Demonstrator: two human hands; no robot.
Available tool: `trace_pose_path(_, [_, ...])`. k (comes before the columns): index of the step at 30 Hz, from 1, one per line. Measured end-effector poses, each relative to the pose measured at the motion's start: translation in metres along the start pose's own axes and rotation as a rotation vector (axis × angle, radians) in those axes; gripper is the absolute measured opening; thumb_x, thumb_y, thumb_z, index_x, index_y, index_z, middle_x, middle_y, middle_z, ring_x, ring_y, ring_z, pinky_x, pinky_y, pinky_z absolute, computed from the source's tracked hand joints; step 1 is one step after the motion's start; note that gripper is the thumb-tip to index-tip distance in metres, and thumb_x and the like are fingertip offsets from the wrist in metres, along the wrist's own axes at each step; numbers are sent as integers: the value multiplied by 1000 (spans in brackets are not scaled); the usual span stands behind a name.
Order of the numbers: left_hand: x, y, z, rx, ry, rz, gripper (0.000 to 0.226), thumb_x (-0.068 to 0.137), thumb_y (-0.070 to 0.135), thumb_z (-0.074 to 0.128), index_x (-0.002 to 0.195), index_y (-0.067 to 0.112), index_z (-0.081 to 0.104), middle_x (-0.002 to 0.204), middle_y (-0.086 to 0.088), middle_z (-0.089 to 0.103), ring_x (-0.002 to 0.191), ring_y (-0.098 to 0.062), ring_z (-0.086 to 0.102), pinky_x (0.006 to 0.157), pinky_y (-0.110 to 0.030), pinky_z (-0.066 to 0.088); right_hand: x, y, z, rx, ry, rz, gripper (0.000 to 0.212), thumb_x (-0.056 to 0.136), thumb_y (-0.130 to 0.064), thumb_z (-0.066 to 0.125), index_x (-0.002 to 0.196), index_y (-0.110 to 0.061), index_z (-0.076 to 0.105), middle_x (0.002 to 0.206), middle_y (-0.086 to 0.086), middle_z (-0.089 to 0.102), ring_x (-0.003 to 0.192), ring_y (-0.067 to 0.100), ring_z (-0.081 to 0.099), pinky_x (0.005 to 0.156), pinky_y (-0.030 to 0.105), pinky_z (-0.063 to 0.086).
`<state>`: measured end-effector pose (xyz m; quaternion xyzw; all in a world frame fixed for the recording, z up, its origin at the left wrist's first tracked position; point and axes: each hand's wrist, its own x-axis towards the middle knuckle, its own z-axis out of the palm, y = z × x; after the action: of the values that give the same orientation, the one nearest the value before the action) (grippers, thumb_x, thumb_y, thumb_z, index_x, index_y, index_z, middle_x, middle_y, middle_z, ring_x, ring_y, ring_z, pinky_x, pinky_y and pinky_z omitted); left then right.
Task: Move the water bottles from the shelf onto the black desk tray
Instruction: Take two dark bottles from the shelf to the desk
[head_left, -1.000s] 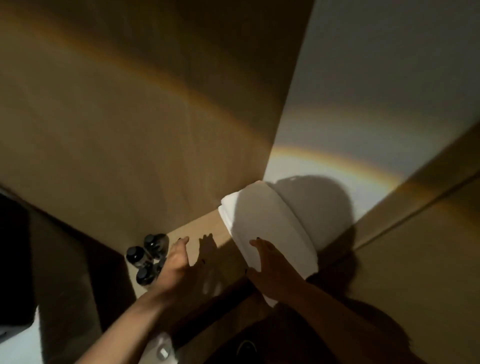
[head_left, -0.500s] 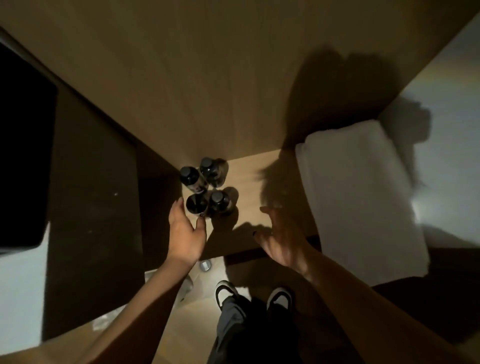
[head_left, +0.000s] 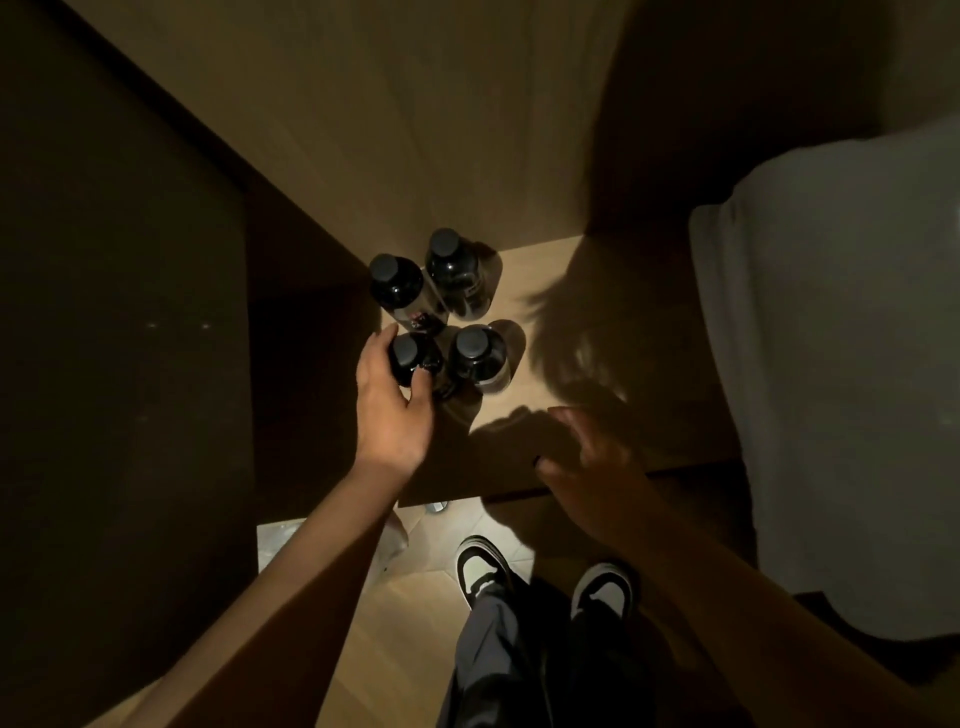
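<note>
Four clear plastic water bottles with dark round caps stand upright in a tight cluster at the left back corner of the light wooden shelf (head_left: 597, 322). I see my left hand (head_left: 390, 410) wrapped round the near-left bottle (head_left: 410, 358), thumb on its right side, fingers curled round its left, gripping just below the cap. Near-right bottle (head_left: 475, 358) is just beside it, touching or nearly; far-left bottle (head_left: 395, 283) and far-right bottle (head_left: 454, 275) sit behind, close to the wood back panel. My right hand (head_left: 592, 467) hovers over the shelf's front edge, fingers loosely spread, holding nothing, apart from the bottles. Folded white towel (head_left: 831, 364) lies on the right. Black-and-white sneakers (head_left: 483, 569) on the floor below. Black tray not in view.
</note>
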<state>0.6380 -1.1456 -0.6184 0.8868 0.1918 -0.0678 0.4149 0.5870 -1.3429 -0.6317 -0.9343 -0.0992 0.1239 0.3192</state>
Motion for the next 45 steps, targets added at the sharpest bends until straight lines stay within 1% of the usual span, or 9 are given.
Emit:
trace_pose_path(5, [12,-1,-3,3,-15,66,32,95,13,53,126,18,47,125,-2,56,117,-17,54,98,-29,47,16,-4,4,-18,-46,-68,38,90,-11,57,127,-12,54,113,4,58,79,-11,47,64,0,42])
trace_pose_path(8, [6,1,-14,-35,85,-9,29,96,14,54,125,15,50,112,3,56,93,-16,64,77,-14,50,26,-12,-5,32,-9,-149,13,73,-4,63,76,-8,75,88,24,71,74,26,70,62,28,58])
trace_pose_path(10, [-1,7,-29,-95,174,-68,27,95,17,54,122,19,51,109,7,55,99,-18,62,85,-28,52,29,-23,-8,24,-40,-161,19,76,-6,63,93,-7,72,96,21,70,84,31,69,74,31,56])
trace_pose_path(16, [-28,36,-84,-226,327,28,15,95,16,55,109,20,54,96,18,55,85,12,57,73,-2,43,40,-51,-4,306,-149,78,65,85,-27,68,140,-21,36,134,3,50,124,20,48,93,24,35])
trace_pose_path(23, [-38,71,-103,-340,-16,160,12,86,35,63,98,32,63,96,14,66,96,-7,64,80,-29,53,54,-86,-23,483,-104,-95,91,66,-27,84,140,-19,31,133,-1,48,106,3,47,83,2,35])
trace_pose_path(29, [-39,91,-100,-321,-259,268,32,84,27,66,113,15,60,99,3,70,95,-4,66,78,-16,52,47,-64,-16,35,220,-403,35,84,-36,61,111,-13,56,97,14,65,78,24,66,67,36,58])
trace_pose_path(37, [-3,38,-48,-370,-292,-8,72,69,7,79,131,14,44,116,11,59,103,11,59,90,-11,48,30,-10,-37,520,52,369,42,67,-12,82,98,-20,54,80,-13,60,62,-8,60,52,5,46])
trace_pose_path(40, [9,8,-4,-278,-389,-27,118,53,27,87,149,11,21,150,-2,35,138,-12,36,101,-13,39,31,1,-43,590,101,432,39,69,-8,81,98,-15,56,80,-7,62,62,-12,61,53,3,46])
trace_pose_path(45, [15,-3,50,-431,-314,-107,95,72,10,80,149,15,24,137,6,45,131,-9,39,94,-4,35,27,11,-41,688,66,488,48,71,-11,80,111,-11,54,89,-3,65,68,-5,65,54,7,48])
